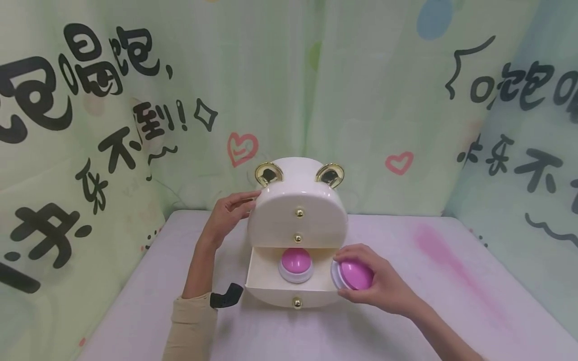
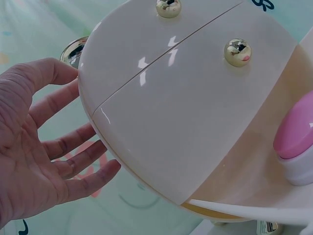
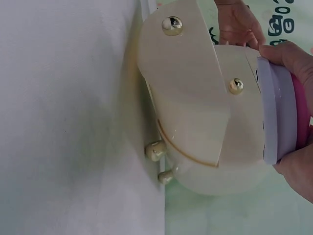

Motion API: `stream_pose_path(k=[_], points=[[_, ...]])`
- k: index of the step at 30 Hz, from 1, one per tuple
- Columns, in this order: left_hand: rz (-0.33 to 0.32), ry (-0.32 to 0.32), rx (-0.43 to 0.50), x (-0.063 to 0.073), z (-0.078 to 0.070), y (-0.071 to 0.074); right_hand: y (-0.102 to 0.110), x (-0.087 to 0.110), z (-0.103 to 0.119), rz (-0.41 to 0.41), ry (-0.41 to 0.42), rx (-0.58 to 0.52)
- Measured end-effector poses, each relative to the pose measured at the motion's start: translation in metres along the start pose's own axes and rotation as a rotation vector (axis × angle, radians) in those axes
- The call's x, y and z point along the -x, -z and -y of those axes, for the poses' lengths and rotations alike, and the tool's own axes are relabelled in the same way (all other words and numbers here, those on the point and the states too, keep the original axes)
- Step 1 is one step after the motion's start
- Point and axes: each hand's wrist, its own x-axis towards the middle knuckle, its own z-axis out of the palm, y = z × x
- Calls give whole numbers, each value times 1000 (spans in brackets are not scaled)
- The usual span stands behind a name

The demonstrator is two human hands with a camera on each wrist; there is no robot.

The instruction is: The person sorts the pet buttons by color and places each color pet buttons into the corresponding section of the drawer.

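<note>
A white jewelry box [image 1: 275, 220] with gold-rimmed ears and gold knobs stands on the table, its bottom drawer [image 1: 271, 296] pulled out. Inside that drawer sits a pink push button [image 1: 296, 261] on a white base. My right hand [image 1: 388, 283] pinches a second pink push button [image 1: 358, 275] by its rim, tilted on its side by the drawer's right edge. In the right wrist view, the held button's white base [image 3: 274, 110] faces the box. My left hand [image 1: 226, 218] rests lightly against the box's left side, fingers spread and nearly straight in the left wrist view.
The white table [image 1: 406, 321] has a pink smear [image 1: 444, 255] at right. Pale green curtains [image 1: 384, 90] with black lettering and red hearts hang behind and on both sides. A black strap end [image 1: 227, 296] sticks out from the left sleeve near the drawer.
</note>
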Motion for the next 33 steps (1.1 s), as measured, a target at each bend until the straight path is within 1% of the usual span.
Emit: stream_pose_path(k=[5,9,15,20,24,29,33], points=[[-3,0,-3,-1,1,0,-8,-12,3,28,43,11],[-3,1,1,0,0,1,-12,-19,2,57,79,50],[-5,1,-4,1,-1,1,-17,-28,-3,93,98,89],[-9,1,-3,0,-2,1,-23,-34,-10,128,91,84],[-5,1,4,0,0,0,-27,-37,-15,157,77,50],[-2,1,6,0,1,0,-33,-39,-19,206,7,1],[2,-2,3,-1,1,0,-37,-38,-23,229,-45,-6]])
